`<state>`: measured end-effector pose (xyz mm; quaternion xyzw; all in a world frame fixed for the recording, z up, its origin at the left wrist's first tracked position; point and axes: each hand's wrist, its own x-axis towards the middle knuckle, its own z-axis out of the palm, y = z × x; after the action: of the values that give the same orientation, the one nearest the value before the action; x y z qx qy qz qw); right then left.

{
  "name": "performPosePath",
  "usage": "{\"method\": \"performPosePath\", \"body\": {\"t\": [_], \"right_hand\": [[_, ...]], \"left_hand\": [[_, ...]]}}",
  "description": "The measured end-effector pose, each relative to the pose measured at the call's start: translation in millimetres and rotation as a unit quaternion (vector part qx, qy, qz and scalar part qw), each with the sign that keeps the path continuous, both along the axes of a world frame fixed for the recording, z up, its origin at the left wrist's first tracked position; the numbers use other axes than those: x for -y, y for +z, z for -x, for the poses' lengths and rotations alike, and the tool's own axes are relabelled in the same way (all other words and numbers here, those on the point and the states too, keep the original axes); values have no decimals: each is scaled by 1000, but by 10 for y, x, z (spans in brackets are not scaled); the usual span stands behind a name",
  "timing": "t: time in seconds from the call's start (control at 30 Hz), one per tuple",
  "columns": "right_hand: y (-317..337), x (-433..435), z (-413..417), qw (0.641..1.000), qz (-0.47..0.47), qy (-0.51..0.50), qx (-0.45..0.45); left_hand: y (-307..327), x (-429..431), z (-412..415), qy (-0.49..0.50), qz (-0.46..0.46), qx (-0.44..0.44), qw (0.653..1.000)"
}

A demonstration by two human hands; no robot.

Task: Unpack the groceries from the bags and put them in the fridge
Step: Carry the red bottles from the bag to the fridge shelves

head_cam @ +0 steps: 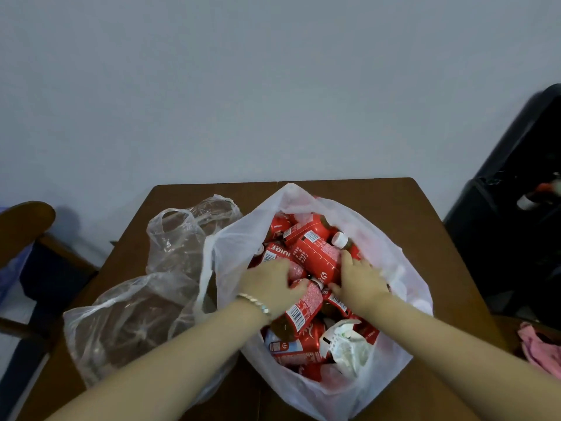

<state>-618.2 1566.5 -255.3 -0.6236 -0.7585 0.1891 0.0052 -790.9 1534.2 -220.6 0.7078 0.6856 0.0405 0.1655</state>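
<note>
The white bag (391, 372) sits on the brown surface (409, 214) with its mouth spread wide, which leaves its load open from above: a loose heap of red-labelled bottles (318, 253) lying on their sides at all angles, with a crumpled receipt (346, 344) among them near the front. Both hands are down inside the mouth, close together over the middle of the heap. The right hand (361, 281) lies flat, fingers fairly straight and spread, on the top bottles with nothing gripped, probably steadying or parting them. The left hand (273, 284), a bracelet (255, 302) at its wrist, arches over the pile with its thumb against a barcoded bottle (303, 308); its fingertips dip out of sight, so I cannot tell whether it has closed round one. Left of the white bag, touching it, a clear bag (145, 314) lies slack and collapsed. The heap looks full, so unpacking of this bag seems barely begun.
</note>
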Motion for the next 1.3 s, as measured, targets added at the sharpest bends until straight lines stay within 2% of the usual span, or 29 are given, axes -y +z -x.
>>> {"method": "performPosePath", "body": {"t": [0.07,0.13,0.27,0.4,0.53,0.67,0.9,1.0,1.13,1.23,1.3], "right_hand": [[-79,-9,12,993,36,-67,-85],[-56,-20,-13,988,51,-83,-123],[86,21,-146,980,63,-69,-175],[294,59,-290,967,7,-80,-242],[531,92,-272,957,-11,-99,-274],[707,199,-87,974,-53,-57,-211],[537,282,395,986,7,44,-158],[546,248,505,987,26,51,-149],[608,253,411,976,78,65,-190],[670,207,261,954,131,27,-268],[654,112,178,962,131,29,-239]], "left_hand": [[-106,-112,-311,9,92,-13,996],[-249,-183,-488,19,158,-59,985],[-420,-281,-530,39,191,-65,979],[-250,-289,-407,4,153,-45,987],[-18,-206,-128,-36,57,-19,998],[66,-82,112,-39,-5,-20,999],[61,99,139,-85,-11,-27,996],[82,155,111,-107,-55,-61,991],[21,125,55,-110,-113,-3,987],[61,84,20,-113,-101,-17,988],[65,56,4,-119,-96,-28,988]]}}
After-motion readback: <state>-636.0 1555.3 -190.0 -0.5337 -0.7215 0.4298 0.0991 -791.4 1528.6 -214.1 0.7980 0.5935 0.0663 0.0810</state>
